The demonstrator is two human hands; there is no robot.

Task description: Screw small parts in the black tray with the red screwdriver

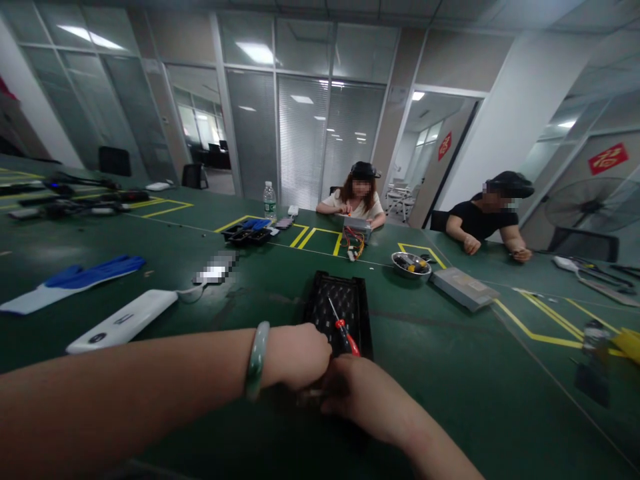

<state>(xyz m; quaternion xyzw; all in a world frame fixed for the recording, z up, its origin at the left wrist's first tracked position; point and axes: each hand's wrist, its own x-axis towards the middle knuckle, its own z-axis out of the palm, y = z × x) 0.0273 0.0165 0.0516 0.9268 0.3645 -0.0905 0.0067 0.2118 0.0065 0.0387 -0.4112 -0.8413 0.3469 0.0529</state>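
Observation:
A black plastic case part [335, 300] with a patterned inner face lies on the table in front of me. My left hand [300, 353], with a green bangle at the wrist, is closed over its near end. My right hand [363, 393] meets it there, fingers curled inward. A small pale edge shows between the hands, but what they grip is hidden. A red and black screwdriver [345, 333] lies slantwise over the case part, its shaft pointing away. Its handle end reaches my right hand; whether that hand holds it, I cannot tell.
To the left are a white power bank [125, 320], a cabled phone [216, 268] and a blue-white glove [75, 280]. Beyond stand a bottle [269, 201] and black trays [247, 233]. A metal bowl [411, 265] and grey box [464, 288] sit right. Two people work opposite.

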